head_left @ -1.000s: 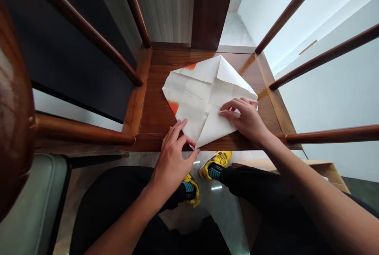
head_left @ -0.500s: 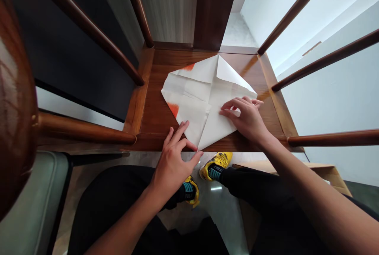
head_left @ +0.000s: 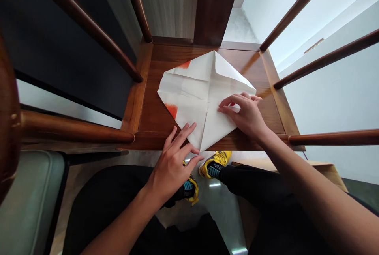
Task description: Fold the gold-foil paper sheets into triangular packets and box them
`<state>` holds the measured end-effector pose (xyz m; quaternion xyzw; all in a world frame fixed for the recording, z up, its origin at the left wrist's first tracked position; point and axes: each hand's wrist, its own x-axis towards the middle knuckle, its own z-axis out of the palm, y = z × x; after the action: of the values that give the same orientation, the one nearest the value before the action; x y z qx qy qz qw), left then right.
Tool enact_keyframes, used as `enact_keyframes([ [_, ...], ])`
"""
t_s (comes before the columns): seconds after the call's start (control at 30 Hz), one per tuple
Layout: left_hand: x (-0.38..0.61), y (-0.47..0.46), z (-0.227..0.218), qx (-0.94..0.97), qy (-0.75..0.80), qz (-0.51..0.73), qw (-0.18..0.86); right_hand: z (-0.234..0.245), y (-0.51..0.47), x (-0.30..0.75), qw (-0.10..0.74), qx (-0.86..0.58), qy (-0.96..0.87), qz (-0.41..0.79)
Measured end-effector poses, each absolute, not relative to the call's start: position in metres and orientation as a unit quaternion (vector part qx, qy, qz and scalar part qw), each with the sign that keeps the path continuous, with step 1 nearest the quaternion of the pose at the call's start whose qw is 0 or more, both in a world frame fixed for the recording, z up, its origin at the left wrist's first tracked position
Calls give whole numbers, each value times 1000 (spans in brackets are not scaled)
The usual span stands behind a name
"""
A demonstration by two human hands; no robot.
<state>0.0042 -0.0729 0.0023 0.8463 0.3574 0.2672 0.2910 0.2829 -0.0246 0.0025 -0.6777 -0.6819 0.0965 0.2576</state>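
A white sheet of paper (head_left: 199, 96) with orange patches lies folded into a diamond on a small wooden table top (head_left: 154, 109). My left hand (head_left: 174, 164) sits at the paper's near corner by the table's front edge, fingers stretched out, fingertips touching the sheet. My right hand (head_left: 244, 115) lies over the right flap, its bent fingers pressing the paper down near the centre crease.
Dark wooden rails (head_left: 89, 30) slant up round the table on both sides, and a thick post (head_left: 213, 6) rises behind it. A grey cushioned seat (head_left: 29, 203) is at the lower left. My black trousers and yellow shoes (head_left: 213, 164) show below the table, beside a cardboard box (head_left: 322, 170).
My left hand has slid back a little toward the table's front edge and spread its fingers more. The right hand has stayed pressed on the right flap.
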Motion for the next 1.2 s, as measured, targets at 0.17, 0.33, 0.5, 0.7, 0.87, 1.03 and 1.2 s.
enact_keyframes([
  [0.17, -4, -71, -1, 894, 275, 250, 250, 1, -23, 281, 243, -671, -696, 83],
  [0.33, -5, -63, -4, 911, 230, 287, 186, 3, -17, 281, 226, -688, -685, 82],
  [0.5, 1, -58, -5, 920, 233, 273, 156, 3, -13, 289, 251, -695, -669, 78],
  [0.7, 0, -65, -10, 939, 204, 232, 153, 4, -12, 294, 245, -681, -685, 81],
  [0.87, 3, -68, -7, 942, 213, 207, 153, 3, -13, 293, 236, -679, -690, 79],
  [1.03, 7, -70, -5, 945, 211, 209, 140, 1, -13, 290, 237, -685, -685, 74],
  [1.2, 9, -70, -5, 950, 195, 204, 131, 0, -11, 288, 247, -681, -685, 72],
])
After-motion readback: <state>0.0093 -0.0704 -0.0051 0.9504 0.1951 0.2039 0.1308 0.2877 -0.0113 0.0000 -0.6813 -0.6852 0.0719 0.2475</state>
